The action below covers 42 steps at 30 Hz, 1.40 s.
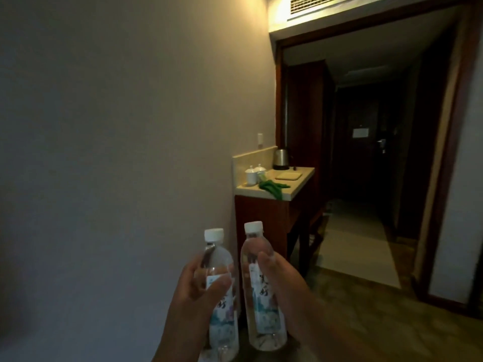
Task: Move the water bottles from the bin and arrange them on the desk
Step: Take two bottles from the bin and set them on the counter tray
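Item 1, lower centre-left: left hand [194, 286], fingers and thumb curled round the left bottle [220, 291] at its label; bottle upright, white cap on, clear and apparently full.

Item 2, lower centre: right hand [281, 278], thumb pressed up the front of the right bottle [262, 286], fingers wrapped behind; bottle upright, capped. The 2 bottles stand just beside each other, a narrow gap between them. No bin in view.

Step in hand, as judged: carrying both bottles to the desk [298, 185], centre right of the frame. To do it well: keep both upright, grips at mid-body and not squeezing hard, since thin plastic likely flexes; set 1 down at a time on bare top toward the near edge.

Item 3, desk: pale stone-like top on a dark wood frame, against the wall [117, 113]. On it: 2 white lidded cups [254, 173] at the back left, something green [273, 188] draped over the near edge, a tray [288, 175], a steel kettle [281, 158] at the back.

Item 4, room: dim; dark doorway and corridor [366, 152] at right, air vent [321, 2] at upper right.
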Available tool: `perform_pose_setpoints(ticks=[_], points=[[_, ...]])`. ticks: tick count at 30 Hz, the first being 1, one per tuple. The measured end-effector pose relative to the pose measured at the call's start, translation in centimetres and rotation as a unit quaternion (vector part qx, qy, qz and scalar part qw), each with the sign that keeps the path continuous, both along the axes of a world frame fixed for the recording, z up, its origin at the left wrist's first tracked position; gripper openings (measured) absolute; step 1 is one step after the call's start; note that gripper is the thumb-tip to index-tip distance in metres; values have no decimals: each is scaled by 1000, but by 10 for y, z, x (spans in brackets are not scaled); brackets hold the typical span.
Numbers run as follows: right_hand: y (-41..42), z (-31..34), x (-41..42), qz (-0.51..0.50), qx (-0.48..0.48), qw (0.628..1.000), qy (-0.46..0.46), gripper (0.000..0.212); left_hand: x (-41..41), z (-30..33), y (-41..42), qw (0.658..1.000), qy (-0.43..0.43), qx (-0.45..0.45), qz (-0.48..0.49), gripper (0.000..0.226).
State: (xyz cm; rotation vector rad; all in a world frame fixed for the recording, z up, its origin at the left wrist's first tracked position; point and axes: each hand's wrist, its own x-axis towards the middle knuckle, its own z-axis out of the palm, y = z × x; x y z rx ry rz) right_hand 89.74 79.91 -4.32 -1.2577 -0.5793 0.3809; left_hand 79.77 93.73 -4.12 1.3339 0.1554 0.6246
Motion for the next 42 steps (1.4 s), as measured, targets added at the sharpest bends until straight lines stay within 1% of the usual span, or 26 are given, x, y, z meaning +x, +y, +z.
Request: perform_pose_setpoints(ticks=[1,2,4,6,11,13,16,19,21,24,27,30,33,37,39,42], points=[[-17,8,13,-12,-2,1000,-10,54,17,3,-12,1000,-2,-6,2,52],[-33,15,26,-24,-7,999,-22,47,33,8,-25,1000,1,-11,4,46],[-59,26,56,-47,-25,998,-32,51,66,13,-48,1000,-5,-21,-1,39],[-75,32,86,-65,-34,996,-41,57,96,19,-68,1000,-17,-24,-8,37],[-94,31,171,-77,15,996,-50,69,184,21,-87,999,-32,-12,-5,50],[-96,32,212,-85,20,995,-49,71,230,22,-86,999,-35,-5,-13,56],[-96,37,279,-109,16,992,-61,65,304,23,-87,999,-45,4,-15,62],[-93,50,351,-119,15,990,-75,64,383,32,-84,998,-62,1,-13,57],[-91,59,403,-120,16,989,-84,64,437,40,-79,998,-64,3,-23,64],[-88,76,481,-118,27,988,-92,54,520,56,-69,997,-71,12,-29,68],[-88,81,555,-117,37,989,-84,51,591,63,-67,997,-66,9,-48,72],[-88,73,629,-117,58,989,-70,54,659,61,-68,995,-60,31,-67,67],[-89,62,706,-92,71,992,-58,58,725,55,-76,995,-42,62,-73,60],[-92,51,816,-61,83,993,-61,61,822,47,-91,997,-32,54,-44,52],[-93,51,870,-31,85,994,-57,63,872,46,-96,998,-28,45,-25,55],[-92,56,949,4,78,996,-49,58,947,52,-96,998,-15,64,19,73]])
